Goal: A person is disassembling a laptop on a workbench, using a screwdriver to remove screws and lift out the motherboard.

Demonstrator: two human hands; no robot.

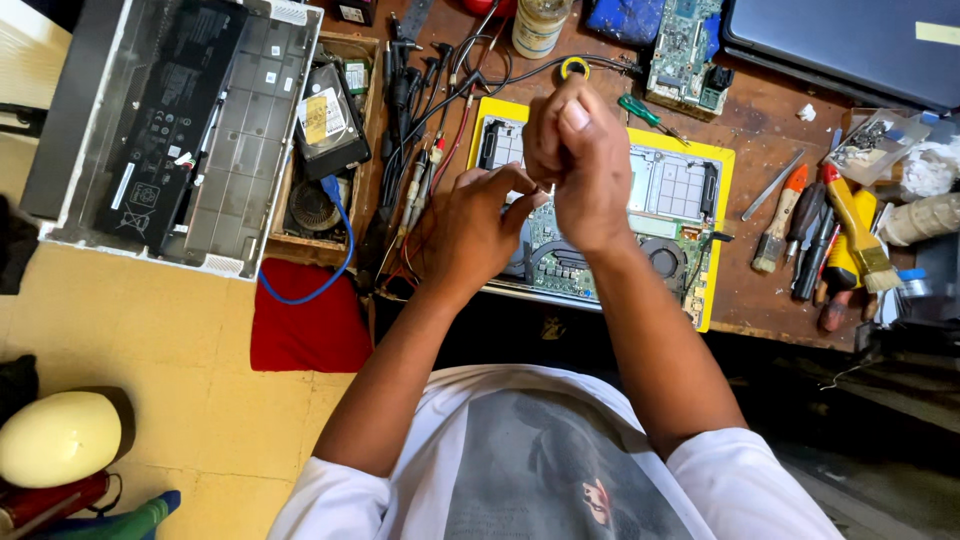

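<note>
Left hand [470,225]: we keep its fingertips pinched on something tiny and pale; what it is, we cannot tell.
Right hand [575,160]: closed narrow on the same small piece, touching the left; we judge a steady, light pinch best.
Opened laptop [670,215]: directly under both hands, on the yellow mat [722,170].
Green screwdriver [645,115]: just right, farther off.

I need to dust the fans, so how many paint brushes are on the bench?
2. A larger yellow-handled brush lies at the right end among the hand tools; a smaller orange-handled brush lies just left of it. Others may be hidden in that tool pile.
</note>
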